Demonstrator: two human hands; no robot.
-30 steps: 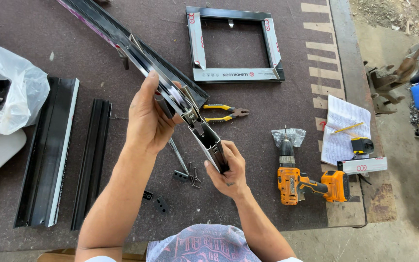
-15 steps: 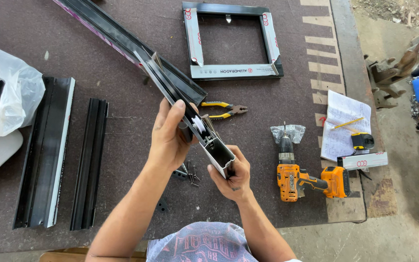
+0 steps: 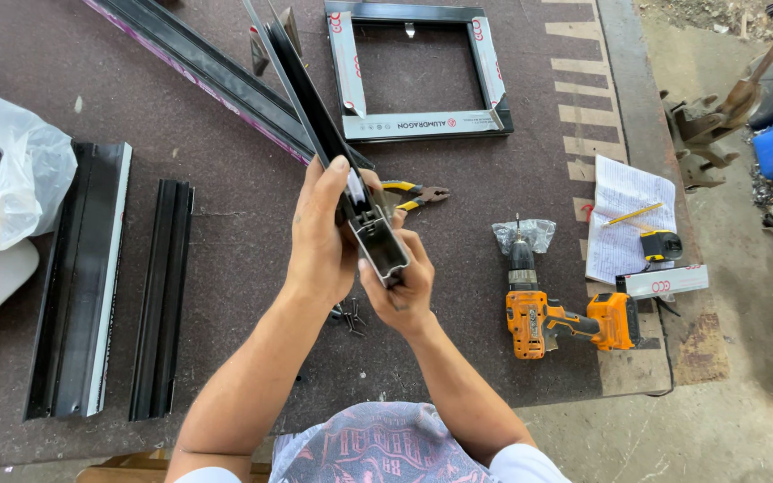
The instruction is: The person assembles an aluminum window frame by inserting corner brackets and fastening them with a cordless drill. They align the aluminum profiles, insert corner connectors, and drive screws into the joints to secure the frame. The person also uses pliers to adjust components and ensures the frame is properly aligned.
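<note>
**Both hands grip the near end of a long dark metal profile**

The left hand is wrapped around the long dark profile from its left side, fingers closed on it and the forefinger stretched up along the bar. The right hand clasps the same bar just below, at its cut end, where the hollow grey cross-section faces the camera; thumb and fingers are closed about that end. The two hands touch each other. The profile is lifted off the table and slants away toward the far edge, running out of the top of the view.

Directly under the hands lies a small cluster of screws. Just beyond the hands, yellow-handled pliers rest on the table. To the right of them an orange cordless drill lies with its chuck pointing toward the far edge. Near the right edge are a sheet of paper with a yellow pencil and a tape measure on it.

At the far edge sits a rectangular frame of the same dark metal. Another long profile crosses diagonally toward the far left corner. Two shorter dark profile lengths lie side by side near the left edge, beside a white plastic bag.
</note>
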